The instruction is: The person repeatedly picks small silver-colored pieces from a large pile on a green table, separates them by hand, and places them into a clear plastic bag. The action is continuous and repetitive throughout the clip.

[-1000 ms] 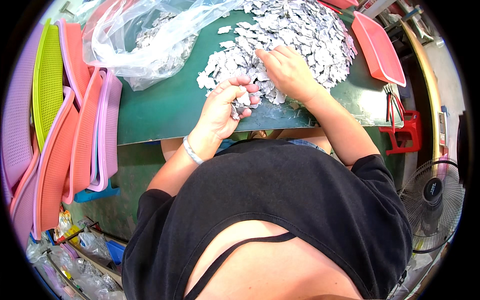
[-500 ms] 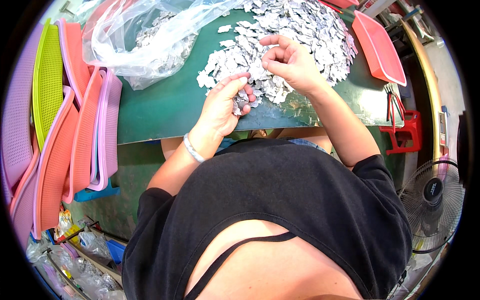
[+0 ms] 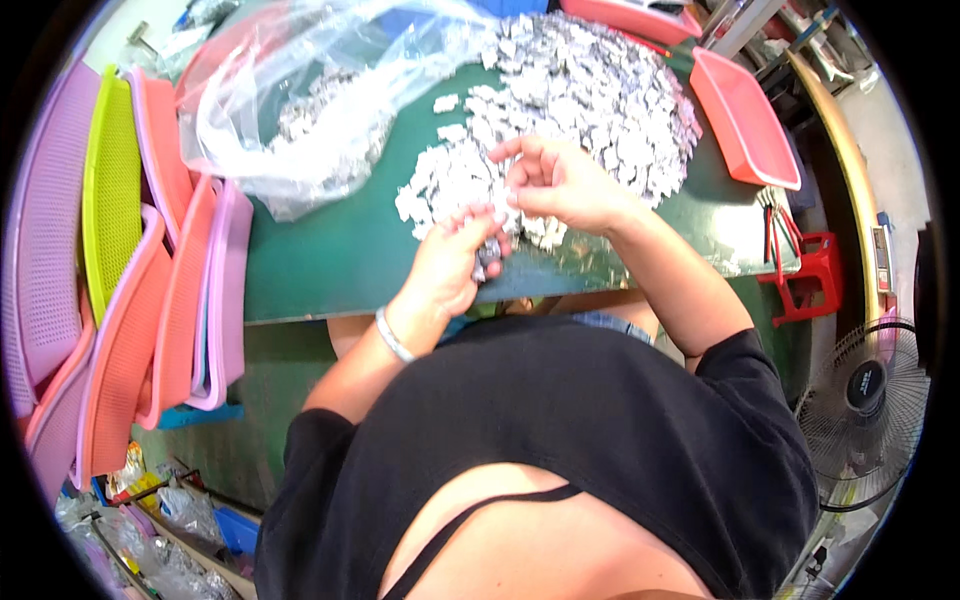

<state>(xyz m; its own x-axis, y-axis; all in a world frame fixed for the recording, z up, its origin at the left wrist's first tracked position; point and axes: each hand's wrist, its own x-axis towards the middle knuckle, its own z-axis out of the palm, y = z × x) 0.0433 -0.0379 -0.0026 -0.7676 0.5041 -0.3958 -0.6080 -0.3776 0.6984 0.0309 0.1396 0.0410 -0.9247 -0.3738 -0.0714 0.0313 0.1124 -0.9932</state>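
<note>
A wide heap of small, flat, silver-grey metal pieces [image 3: 590,100] covers the far middle of the green table [image 3: 310,275]. My left hand [image 3: 447,262] is at the heap's near edge, fingers curled around a few of the same metal pieces [image 3: 487,258], partly hidden by the fingers. Just right of it and slightly farther away, my right hand [image 3: 565,187] hovers over the near part of the heap. Its thumb and index finger are bent and apart, and no piece shows between them. The two hands' fingertips are close together.
A clear plastic bag [image 3: 290,130] with more pieces lies at the left. Stacked mesh baskets [image 3: 110,190] stand beside the table. On the right are a pink tray [image 3: 745,120], red-handled pliers [image 3: 778,228], a red stool [image 3: 808,280] and a fan [image 3: 862,390].
The whole view has shifted, so the table appears lower. My right hand has come slightly nearer to my left hand. My left hand still holds metal pieces.
</note>
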